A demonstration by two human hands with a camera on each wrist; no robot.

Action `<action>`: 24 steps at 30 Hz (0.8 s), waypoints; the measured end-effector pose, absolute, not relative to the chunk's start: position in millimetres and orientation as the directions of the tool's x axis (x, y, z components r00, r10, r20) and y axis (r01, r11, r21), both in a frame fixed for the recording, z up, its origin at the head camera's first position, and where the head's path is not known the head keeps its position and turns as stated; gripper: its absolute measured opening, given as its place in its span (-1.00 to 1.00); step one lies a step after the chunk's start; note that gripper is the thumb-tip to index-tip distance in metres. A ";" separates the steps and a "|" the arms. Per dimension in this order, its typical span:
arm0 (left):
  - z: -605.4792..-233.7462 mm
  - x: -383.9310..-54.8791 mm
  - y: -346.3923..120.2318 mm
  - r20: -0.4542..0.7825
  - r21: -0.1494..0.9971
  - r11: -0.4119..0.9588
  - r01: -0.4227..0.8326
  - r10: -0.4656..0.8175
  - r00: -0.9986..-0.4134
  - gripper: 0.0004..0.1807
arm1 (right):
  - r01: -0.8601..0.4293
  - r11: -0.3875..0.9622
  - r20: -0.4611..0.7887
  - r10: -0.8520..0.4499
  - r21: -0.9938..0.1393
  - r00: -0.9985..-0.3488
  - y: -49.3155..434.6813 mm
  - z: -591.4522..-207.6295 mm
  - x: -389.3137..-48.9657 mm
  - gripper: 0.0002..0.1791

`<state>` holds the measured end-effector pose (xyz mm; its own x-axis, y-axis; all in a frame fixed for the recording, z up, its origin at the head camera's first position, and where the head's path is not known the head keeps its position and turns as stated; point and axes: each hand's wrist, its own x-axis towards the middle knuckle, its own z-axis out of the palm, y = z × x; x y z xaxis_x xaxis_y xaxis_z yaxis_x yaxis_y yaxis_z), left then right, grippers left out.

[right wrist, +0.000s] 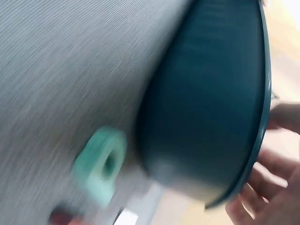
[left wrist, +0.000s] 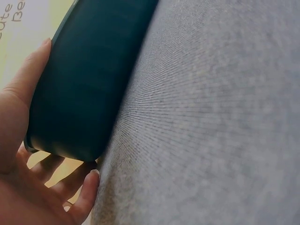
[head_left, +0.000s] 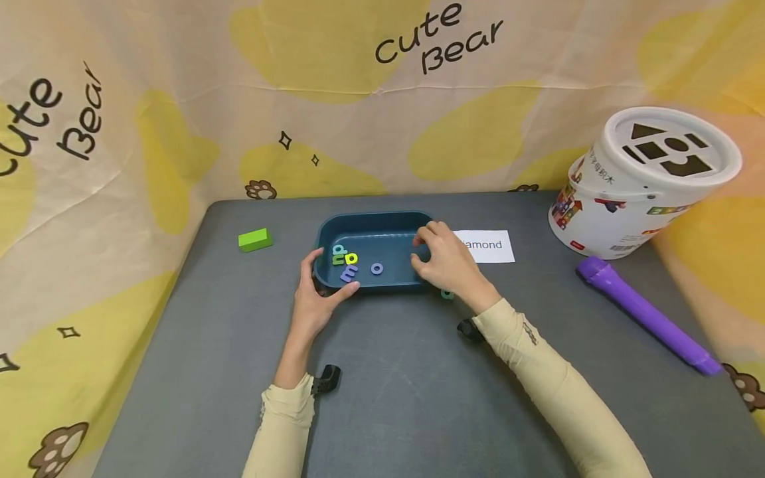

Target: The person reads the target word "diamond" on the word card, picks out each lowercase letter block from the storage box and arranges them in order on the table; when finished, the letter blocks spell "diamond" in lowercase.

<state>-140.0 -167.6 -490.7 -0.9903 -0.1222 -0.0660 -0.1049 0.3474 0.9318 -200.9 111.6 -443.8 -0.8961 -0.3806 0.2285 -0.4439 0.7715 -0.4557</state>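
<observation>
A dark teal tray (head_left: 382,288) stands on the table with several small letters inside, toward its left half: a yellow letter (head_left: 351,259), a purple m (head_left: 349,273), a purple o (head_left: 377,269), a light blue letter (head_left: 339,249) and a green one (head_left: 339,259). My left hand (head_left: 312,307) grips the tray's left end, thumb at the front rim and fingers around the side. Over the tray's right end is my right hand (head_left: 447,260), fingers bent, with a gap between thumb and fingers and no object visible there. A green letter (right wrist: 101,164) lies outside, by the front wall.
A white card (head_left: 493,247) reading partly "amond" lies right of the tray. Beyond it stand a white bucket (head_left: 627,199) with shaped holes in its lid and a purple stick (head_left: 651,315). A green block (head_left: 255,239) lies at left. The right wrist view shows a blurred red piece (right wrist: 65,216).
</observation>
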 end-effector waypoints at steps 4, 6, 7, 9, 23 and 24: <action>-491.4 -140.2 -168.4 -0.064 0.933 0.346 -0.102 -0.118 -0.991 0.12 | -0.471 0.715 0.093 -0.500 -0.517 -0.861 84.1 -447.7 -204.5 -0.55; -491.8 -140.4 -168.8 -0.061 0.932 0.348 -0.098 -0.115 -0.992 0.12 | -0.462 0.689 0.037 -0.536 -0.559 -0.843 71.1 -450.3 -206.6 -0.47; -492.0 -140.6 -168.9 -0.059 0.932 0.349 -0.094 -0.111 -0.992 0.12 | -0.455 0.676 0.015 -0.549 -0.580 -0.835 65.1 -451.3 -207.7 -0.44; -492.3 -140.9 -169.3 -0.054 0.932 0.352 -0.089 -0.108 -0.993 0.11 | -0.438 0.650 -0.020 -0.572 -0.622 -0.820 54.2 -452.7 -209.8 -0.40; -490.3 -140.2 -170.6 -0.059 0.934 0.347 -0.089 -0.095 -0.994 0.10 | -0.442 0.644 -0.164 -0.661 -0.624 -0.732 4.6 -457.4 -226.3 -0.30; -490.3 -140.3 -170.6 -0.062 0.934 0.347 -0.090 -0.093 -0.994 0.10 | -0.436 0.647 -0.174 -0.660 -0.626 -0.731 2.8 -457.6 -227.1 -0.29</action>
